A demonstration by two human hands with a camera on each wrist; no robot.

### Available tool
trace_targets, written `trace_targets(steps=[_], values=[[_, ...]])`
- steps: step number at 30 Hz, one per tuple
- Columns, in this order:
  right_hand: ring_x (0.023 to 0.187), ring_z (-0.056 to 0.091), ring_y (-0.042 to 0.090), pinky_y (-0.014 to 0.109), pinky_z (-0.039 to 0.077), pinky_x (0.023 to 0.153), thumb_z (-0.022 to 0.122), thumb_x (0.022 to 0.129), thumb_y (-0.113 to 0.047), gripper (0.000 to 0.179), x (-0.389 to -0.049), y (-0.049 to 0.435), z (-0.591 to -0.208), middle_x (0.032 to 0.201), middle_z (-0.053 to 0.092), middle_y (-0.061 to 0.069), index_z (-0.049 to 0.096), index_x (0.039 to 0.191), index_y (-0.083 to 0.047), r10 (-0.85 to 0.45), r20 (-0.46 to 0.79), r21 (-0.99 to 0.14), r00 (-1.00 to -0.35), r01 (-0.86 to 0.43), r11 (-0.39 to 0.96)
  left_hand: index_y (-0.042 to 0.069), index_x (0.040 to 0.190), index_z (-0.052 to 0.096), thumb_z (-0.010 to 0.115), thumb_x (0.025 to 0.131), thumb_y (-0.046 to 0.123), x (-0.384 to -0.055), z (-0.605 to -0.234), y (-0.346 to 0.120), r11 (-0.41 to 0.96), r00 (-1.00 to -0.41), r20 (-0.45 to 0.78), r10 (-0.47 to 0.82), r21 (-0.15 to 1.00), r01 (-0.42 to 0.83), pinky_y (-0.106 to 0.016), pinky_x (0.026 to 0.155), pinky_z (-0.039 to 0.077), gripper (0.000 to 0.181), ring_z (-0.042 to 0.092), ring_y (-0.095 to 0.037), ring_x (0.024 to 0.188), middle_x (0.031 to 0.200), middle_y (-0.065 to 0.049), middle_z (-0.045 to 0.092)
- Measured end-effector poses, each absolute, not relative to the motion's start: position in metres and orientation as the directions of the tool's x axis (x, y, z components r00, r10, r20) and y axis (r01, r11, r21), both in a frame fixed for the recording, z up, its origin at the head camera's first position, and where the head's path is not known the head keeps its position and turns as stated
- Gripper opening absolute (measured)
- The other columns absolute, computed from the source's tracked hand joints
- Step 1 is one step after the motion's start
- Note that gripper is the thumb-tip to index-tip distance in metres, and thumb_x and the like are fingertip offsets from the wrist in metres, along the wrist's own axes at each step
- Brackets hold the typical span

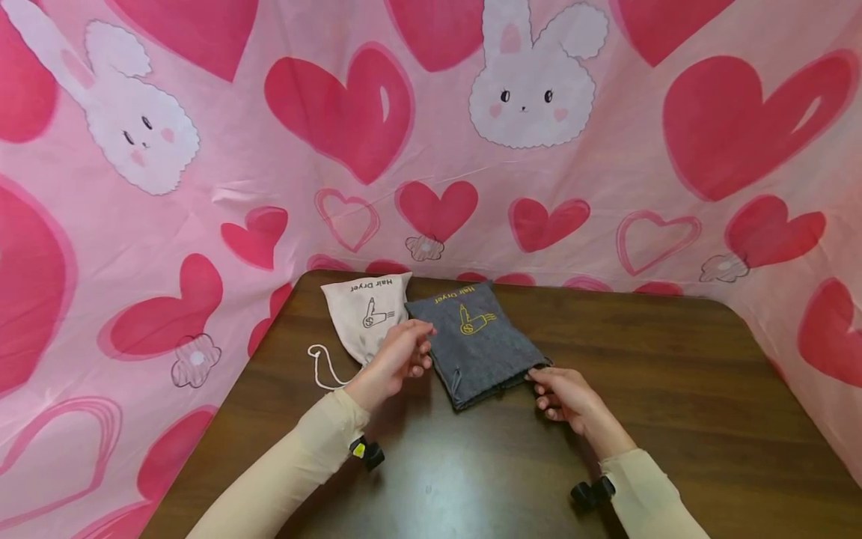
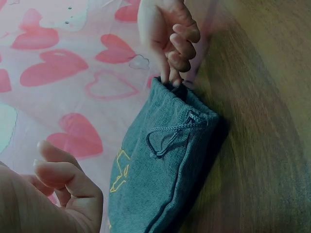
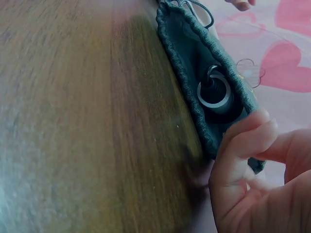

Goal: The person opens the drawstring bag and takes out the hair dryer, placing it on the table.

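Two cloth bags lie side by side on the dark wooden table (image 1: 687,404), both lettered "Hair Dryer" with the words upside down to the person; the grey bag (image 1: 478,348) is at the middle, its mouth towards the person, and the right hand (image 1: 572,400) pinches one corner of that mouth; from the right wrist I see a dark object with a pale round rim (image 3: 215,94) inside; the left hand (image 1: 399,353), fingers loosely bent and holding nothing, is by the grey bag's other side, though whether a fingertip touches it I cannot tell; the hands are apart; the white bag (image 1: 348,311) lies beyond the left hand, its white cord (image 1: 313,363) looping onto the wood.
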State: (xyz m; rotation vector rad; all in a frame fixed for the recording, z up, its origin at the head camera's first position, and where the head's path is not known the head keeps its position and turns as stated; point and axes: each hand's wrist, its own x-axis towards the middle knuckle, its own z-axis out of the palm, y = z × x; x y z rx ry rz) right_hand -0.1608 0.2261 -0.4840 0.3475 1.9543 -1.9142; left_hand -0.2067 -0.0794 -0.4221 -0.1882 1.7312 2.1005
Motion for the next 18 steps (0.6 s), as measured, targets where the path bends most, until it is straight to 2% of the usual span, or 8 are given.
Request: trace_targets(steps=[9, 13, 18], values=[[0.058, 0.058, 0.006, 0.019, 0.046, 0.050, 0.064, 0.106, -0.025, 0.031, -0.160, 0.223, -0.483, 0.078, 0.057, -0.003, 0.069, 0.118, 0.003, -0.156, -0.424, -0.905, -0.892, 0.413, 0.098, -0.001, 0.117, 0.057, 0.054, 0.108, 0.020, -0.214, -0.416, -0.080, -0.107, -0.920, -0.323, 0.223, 0.930, -0.352, -0.020, 0.045, 0.034, 0.022, 0.051, -0.012, 0.050, 0.068, 0.001, 0.044], [0.057, 0.058, 0.005, 0.018, 0.046, 0.049, 0.065, 0.105, -0.026, 0.029, -0.159, 0.221, -0.483, 0.077, 0.058, -0.004, 0.070, 0.111, 0.003, -0.172, -0.427, -0.903, -0.888, 0.411, 0.124, 0.001, 0.115, 0.058, 0.054, 0.108, 0.020, -0.224, -0.411, -0.083, -0.100, -0.929, -0.303, 0.211, 0.939, -0.329, -0.021, 0.045, 0.035, 0.020, 0.051, -0.013, 0.051, 0.069, 0.000, 0.045], [0.056, 0.058, 0.005, 0.018, 0.047, 0.048, 0.066, 0.105, -0.028, 0.033, -0.157, 0.218, -0.486, 0.075, 0.059, -0.004, 0.071, 0.113, 0.003, -0.198, -0.438, -0.897, -0.877, 0.414, 0.152, 0.000, 0.121, 0.057, 0.054, 0.108, 0.021, -0.239, -0.404, -0.086, -0.107, -0.918, -0.336, 0.212, 0.926, -0.363, -0.022, 0.047, 0.037, 0.025, 0.050, -0.014, 0.054, 0.069, 0.001, 0.046]])
